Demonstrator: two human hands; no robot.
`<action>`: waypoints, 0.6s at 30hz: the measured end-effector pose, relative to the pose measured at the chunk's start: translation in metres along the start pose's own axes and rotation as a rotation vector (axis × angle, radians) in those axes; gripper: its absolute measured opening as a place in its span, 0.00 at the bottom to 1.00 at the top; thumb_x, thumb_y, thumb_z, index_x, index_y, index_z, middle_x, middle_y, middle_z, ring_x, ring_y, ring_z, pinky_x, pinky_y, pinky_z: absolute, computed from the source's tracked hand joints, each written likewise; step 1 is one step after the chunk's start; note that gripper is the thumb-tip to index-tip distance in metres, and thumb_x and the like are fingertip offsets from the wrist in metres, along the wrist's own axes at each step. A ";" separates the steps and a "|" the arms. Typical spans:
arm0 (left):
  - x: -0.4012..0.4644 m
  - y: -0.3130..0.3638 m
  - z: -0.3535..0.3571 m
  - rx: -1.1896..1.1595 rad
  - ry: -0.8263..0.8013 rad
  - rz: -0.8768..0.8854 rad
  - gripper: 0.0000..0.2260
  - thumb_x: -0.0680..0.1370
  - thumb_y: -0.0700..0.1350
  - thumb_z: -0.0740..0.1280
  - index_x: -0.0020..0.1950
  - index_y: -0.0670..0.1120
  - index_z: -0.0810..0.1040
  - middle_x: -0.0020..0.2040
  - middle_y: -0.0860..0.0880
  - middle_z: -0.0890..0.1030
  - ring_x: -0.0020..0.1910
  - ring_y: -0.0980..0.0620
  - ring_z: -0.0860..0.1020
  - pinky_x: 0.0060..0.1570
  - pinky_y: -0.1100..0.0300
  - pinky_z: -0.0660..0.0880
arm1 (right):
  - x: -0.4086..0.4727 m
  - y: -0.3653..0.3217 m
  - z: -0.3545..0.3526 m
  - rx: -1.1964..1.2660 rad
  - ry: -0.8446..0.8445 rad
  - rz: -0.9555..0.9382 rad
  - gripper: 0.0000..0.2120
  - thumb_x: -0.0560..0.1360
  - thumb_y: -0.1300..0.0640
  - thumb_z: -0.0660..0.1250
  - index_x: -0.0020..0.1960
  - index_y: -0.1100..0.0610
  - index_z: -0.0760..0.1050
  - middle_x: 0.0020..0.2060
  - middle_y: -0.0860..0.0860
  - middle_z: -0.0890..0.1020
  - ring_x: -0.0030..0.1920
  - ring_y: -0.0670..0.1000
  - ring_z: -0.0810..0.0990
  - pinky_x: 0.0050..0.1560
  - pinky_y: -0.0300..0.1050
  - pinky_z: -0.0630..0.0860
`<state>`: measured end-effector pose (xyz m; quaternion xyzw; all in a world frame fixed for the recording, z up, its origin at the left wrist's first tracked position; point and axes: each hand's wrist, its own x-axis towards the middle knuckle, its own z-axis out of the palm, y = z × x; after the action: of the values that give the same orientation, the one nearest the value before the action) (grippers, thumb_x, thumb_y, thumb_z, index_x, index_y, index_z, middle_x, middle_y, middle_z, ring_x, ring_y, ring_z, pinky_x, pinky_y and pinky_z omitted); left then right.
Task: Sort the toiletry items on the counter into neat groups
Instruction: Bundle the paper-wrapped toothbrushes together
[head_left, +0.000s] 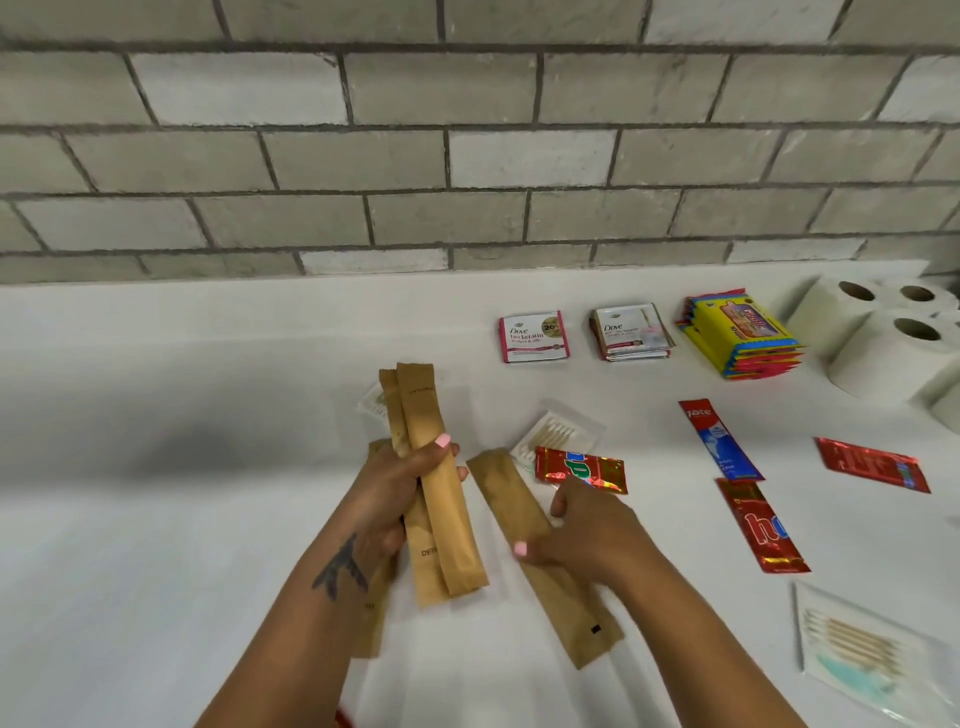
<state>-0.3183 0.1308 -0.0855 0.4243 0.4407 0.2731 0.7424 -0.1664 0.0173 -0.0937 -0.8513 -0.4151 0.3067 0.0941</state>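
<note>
**Two hands sorting brown paper sleeves on a white counter**

Nearest the viewer, a clear swab pack (862, 649) lies far right of the hands, its lower edge cut off by the frame. A small red object at the bottom edge, between the forearms, is too cut off to identify.

The left hand (387, 499) is curled around two brown sleeves (431, 483), holding them upright above the counter (156, 519); print on them is too blurred to read. Behind that hand, parts of one or two more sleeves (373, 618) show, mostly hidden by the wrist, so whether they are held or lying flat cannot be told. The right hand (582, 535) pinches one sleeve (545, 561) that lies slanted just right of the held pair.

Right of the right hand lie three red sachets: one (579, 470) touching its fingertips, one (761, 525) farther right, one (872, 464) farthest right. A red-and-blue toothpaste sachet (719, 439) lies above the middle one. A second swab pack (558, 431) sits partly under the first sachet, and a third clear pack (374, 400) is mostly hidden behind the held sleeves.

Beyond the hands, near the tiled wall (467, 156), stand a single Dove sachet (532, 336), a Dove stack (631, 332) and a yellow packet stack (740, 332); stack counts cannot be made out. Rightmost are at least three toilet rolls (883, 348), more cut off at the edge.
</note>
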 end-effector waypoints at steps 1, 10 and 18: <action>-0.001 -0.002 0.000 0.016 -0.002 0.014 0.05 0.75 0.44 0.69 0.46 0.43 0.77 0.34 0.49 0.84 0.36 0.52 0.83 0.47 0.49 0.79 | -0.002 -0.002 0.006 -0.048 -0.006 0.014 0.30 0.65 0.42 0.74 0.60 0.53 0.67 0.55 0.49 0.78 0.54 0.50 0.77 0.50 0.42 0.74; -0.006 -0.014 -0.013 0.071 0.098 0.092 0.26 0.67 0.46 0.76 0.62 0.44 0.73 0.52 0.39 0.83 0.43 0.44 0.84 0.37 0.53 0.81 | -0.007 0.011 -0.013 0.235 -0.140 0.022 0.12 0.74 0.49 0.68 0.55 0.54 0.75 0.49 0.50 0.77 0.47 0.49 0.75 0.42 0.39 0.70; -0.012 -0.015 -0.013 0.022 0.026 0.072 0.20 0.69 0.43 0.75 0.58 0.41 0.74 0.47 0.40 0.83 0.39 0.44 0.84 0.43 0.45 0.81 | -0.013 -0.006 -0.007 1.069 0.252 -0.366 0.14 0.67 0.74 0.70 0.38 0.56 0.81 0.41 0.50 0.81 0.43 0.47 0.79 0.44 0.38 0.76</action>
<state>-0.3350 0.1196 -0.0971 0.4444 0.4377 0.3006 0.7215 -0.1719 0.0112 -0.0796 -0.6299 -0.3284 0.3487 0.6114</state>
